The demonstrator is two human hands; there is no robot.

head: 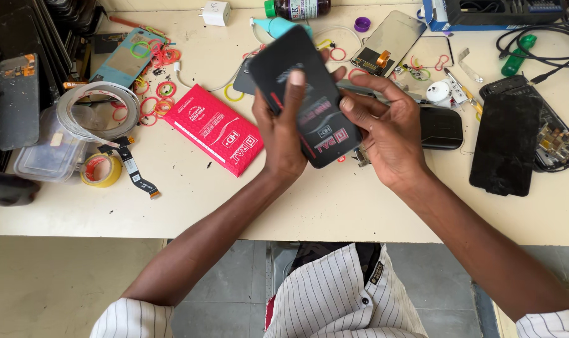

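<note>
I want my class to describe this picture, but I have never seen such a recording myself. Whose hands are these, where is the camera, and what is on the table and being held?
There is one picture, from a camera worn on a person's head, looking down. The left hand and right hand together hold a flat black packet above a pale table. A similar red packet lies to the left, near coloured rubber bands, a roll of yellow tape and a clear plastic box. To the right lies a black phone screen beside an opened phone.
</note>
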